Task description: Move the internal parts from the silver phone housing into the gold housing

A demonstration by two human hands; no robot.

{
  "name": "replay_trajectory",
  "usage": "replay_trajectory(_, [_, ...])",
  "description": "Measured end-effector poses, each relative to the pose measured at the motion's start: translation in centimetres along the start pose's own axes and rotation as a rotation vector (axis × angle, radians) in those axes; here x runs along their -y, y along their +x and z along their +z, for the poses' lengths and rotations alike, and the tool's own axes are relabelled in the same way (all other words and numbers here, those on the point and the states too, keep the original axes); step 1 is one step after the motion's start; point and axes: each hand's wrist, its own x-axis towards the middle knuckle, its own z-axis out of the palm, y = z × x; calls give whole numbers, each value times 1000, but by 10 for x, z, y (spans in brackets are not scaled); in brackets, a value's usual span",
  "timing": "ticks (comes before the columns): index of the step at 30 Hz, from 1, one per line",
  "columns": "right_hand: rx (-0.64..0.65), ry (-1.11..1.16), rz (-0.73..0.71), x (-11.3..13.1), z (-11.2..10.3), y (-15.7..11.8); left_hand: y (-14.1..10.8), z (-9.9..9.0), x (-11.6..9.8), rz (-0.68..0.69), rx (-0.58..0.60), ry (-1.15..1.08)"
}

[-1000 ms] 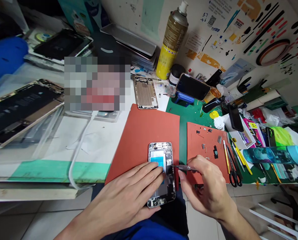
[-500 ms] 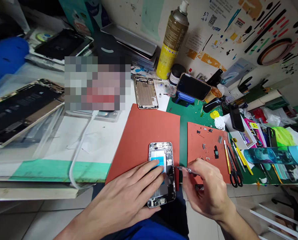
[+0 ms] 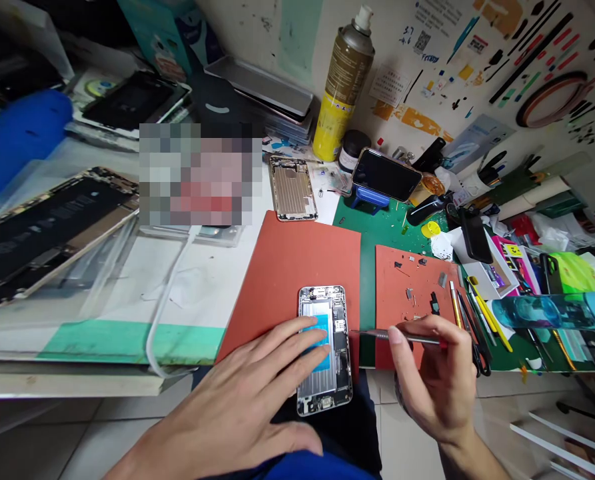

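- Counter point(image 3: 132, 300): red mat point(image 3: 307, 253), tiled floor point(image 3: 396, 427) below
- Opened phone point(image 3: 338, 363) at mat's near edge
- Left hand point(image 3: 257, 380) spread on it, gripping nothing
- Right hand point(image 3: 437, 380) pinching slim tool point(image 3: 372, 333), right of phone

From my feed, the left fingers point(image 3: 300, 346) hide some of the blue patch point(image 3: 324, 323), the right fingers point(image 3: 406, 363) part of the tool point(image 3: 377, 334); the bottle point(image 3: 557, 312) is cropped; I can't identify the smallest bits point(image 3: 410, 293).

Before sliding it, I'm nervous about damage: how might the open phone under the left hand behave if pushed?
The open phone is probably stiff, given its straight outline. Its exposed inner parts are likely fragile. Its near end seems to jut past the red mat, so a push nearer might tip it.
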Motion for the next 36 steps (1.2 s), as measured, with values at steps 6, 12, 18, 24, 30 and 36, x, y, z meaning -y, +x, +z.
replay_trajectory(6, [-205, 405, 523, -5, 13, -9, 29, -4, -11, -224, -110, -224])
replay_trajectory(12, [-294, 557, 622, -5, 19, -13, 65, 2, -18, -213, -80, -246])
replay_trajectory(18, [-306, 602, 599, -7, 11, -18, 83, -1, -17, -94, -21, -251])
replay_trajectory(24, [-504, 523, 606, -25, -9, -50, 152, -3, -10, 20, 88, -285])
replay_trajectory(30, [-624, 534, 782, -18, -2, -76, 260, 55, -21, 257, 282, -129])
replay_trajectory(36, [-547, 481, 773, -23, -4, -82, 302, 99, -15, 336, 375, -54])
